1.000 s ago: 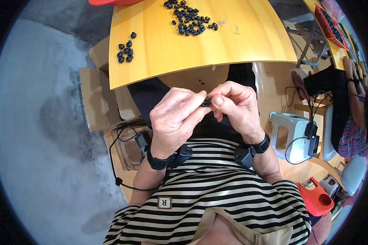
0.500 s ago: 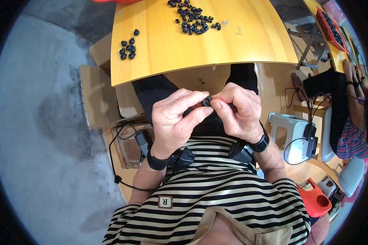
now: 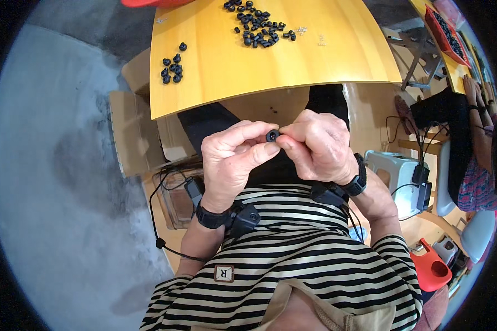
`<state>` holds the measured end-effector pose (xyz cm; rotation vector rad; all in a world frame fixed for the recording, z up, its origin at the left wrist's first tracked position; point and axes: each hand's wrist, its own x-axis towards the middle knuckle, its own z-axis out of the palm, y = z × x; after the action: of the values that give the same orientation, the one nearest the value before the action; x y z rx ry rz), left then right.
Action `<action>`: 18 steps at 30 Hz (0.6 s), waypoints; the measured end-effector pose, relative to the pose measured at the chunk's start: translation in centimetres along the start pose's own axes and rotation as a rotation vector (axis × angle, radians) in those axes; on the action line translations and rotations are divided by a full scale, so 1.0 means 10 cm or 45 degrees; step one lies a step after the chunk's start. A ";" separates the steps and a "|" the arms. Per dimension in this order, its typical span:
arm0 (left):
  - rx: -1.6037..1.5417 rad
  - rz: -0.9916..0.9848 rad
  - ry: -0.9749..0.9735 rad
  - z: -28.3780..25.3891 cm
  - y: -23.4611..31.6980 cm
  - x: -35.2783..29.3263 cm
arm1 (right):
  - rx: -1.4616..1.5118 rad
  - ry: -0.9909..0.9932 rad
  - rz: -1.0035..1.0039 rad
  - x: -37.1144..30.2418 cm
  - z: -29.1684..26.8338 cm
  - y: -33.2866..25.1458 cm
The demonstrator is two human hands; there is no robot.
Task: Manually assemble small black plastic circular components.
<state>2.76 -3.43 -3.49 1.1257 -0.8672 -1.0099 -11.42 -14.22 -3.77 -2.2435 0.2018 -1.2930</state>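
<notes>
Between the thumb and forefinger of my left hand (image 3: 232, 160) is a small round black part (image 3: 273, 135), its hollow end facing up. My right hand (image 3: 320, 146) is closed in a pinch, thumb and forefinger tips right against the part's right side. Whatever those right fingertips may hold is hidden. Both hands are over my lap, short of the table's near edge. On the yellow wooden table (image 3: 215, 33) lie a large scatter of small black parts (image 3: 259, 38) and a smaller group of black pieces (image 3: 173, 68) at the left.
Tiny silvery bits (image 3: 301, 31) lie beside the large scatter. A cardboard box (image 3: 130, 132) stands left of my legs, a pale plastic stool (image 3: 392, 176) at the right. Another person's arm (image 3: 477, 124) rests by a red tray (image 3: 444, 36) at far right.
Both hands have shifted slightly left with the black part. The right wrist has turned a little, and the right fingertips remain at the part's side.
</notes>
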 end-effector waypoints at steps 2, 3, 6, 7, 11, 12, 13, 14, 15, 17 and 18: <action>-0.044 -0.037 0.013 0.02 0.00 0.01 | -0.038 -0.043 -0.022 -0.01 -0.01 0.00; -0.048 -0.035 0.019 0.03 0.00 0.00 | -0.047 -0.056 -0.005 0.00 -0.02 0.00; 0.263 0.116 -0.060 -0.02 0.05 0.03 | 0.039 -0.098 0.115 0.02 -0.07 -0.01; 0.431 0.169 -0.081 -0.01 0.13 0.06 | 0.087 -0.113 0.166 0.02 -0.08 -0.01; 0.667 0.408 -0.036 0.00 0.09 0.07 | 0.181 -0.151 0.320 -0.01 -0.07 -0.01; 0.703 0.477 -0.043 0.00 0.06 0.06 | 0.254 -0.140 0.423 -0.01 -0.07 -0.03; 0.722 0.486 -0.020 0.02 0.07 0.06 | 0.327 -0.129 0.527 -0.03 -0.07 -0.06; 0.722 0.480 -0.003 0.03 0.06 0.05 | 0.453 -0.099 0.666 -0.06 -0.05 -0.07; 0.721 0.476 0.017 0.04 0.06 0.03 | 0.578 -0.071 0.803 -0.09 -0.04 -0.07; 0.696 0.469 0.049 0.06 0.04 0.03 | 0.789 -0.030 1.099 -0.12 -0.03 -0.12; 0.675 0.467 0.060 0.07 0.03 0.02 | 0.835 -0.002 1.163 -0.12 -0.03 -0.12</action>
<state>2.23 -3.82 -3.01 1.3567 -1.2927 -0.4553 -12.48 -12.86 -3.96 -1.3136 0.6124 -0.6965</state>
